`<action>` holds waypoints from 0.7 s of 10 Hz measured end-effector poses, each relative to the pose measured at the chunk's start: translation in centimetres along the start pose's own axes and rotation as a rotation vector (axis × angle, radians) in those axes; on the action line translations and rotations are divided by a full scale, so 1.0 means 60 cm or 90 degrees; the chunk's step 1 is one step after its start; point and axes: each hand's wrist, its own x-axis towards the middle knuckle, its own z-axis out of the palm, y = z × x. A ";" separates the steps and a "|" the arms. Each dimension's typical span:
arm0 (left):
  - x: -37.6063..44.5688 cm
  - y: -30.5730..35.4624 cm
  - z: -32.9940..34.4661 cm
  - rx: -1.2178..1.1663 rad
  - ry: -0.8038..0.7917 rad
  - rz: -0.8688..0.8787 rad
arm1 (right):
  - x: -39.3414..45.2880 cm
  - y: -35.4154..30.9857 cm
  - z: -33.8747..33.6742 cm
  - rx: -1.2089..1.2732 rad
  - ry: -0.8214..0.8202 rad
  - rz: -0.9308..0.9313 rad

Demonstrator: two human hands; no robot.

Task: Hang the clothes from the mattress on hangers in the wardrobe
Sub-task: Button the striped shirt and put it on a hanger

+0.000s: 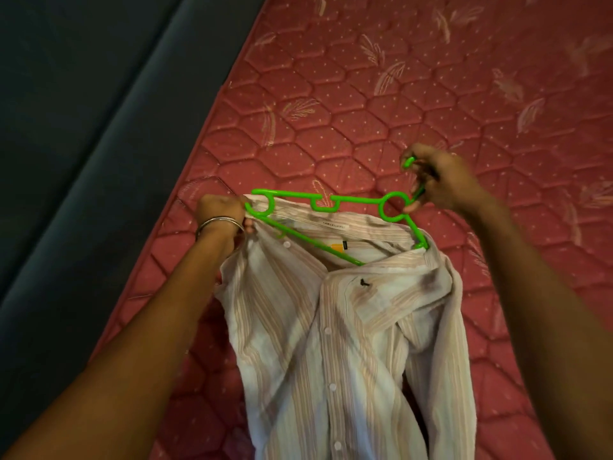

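A dark grey floor (66, 94) borders the scene.

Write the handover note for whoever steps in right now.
Left hand: grips the shirt at its shoulder, by one end of the hanger.
Right hand: holds the hanger's hook.
Shirt: held above the mattress.
Done: one hanger arm is inside the collar.
Left: seat the other shoulder, carry it to the wardrobe, which is not in view, and hang it. No other clothes are in view.
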 end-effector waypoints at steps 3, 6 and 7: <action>-0.005 0.000 -0.026 0.306 -0.028 0.294 | 0.009 0.001 0.034 -0.328 0.024 0.012; -0.012 0.020 -0.063 0.520 -0.072 0.402 | -0.002 0.025 0.005 -0.107 0.155 0.116; -0.014 0.018 -0.064 0.437 -0.105 0.347 | -0.018 0.025 0.003 -0.141 0.194 0.116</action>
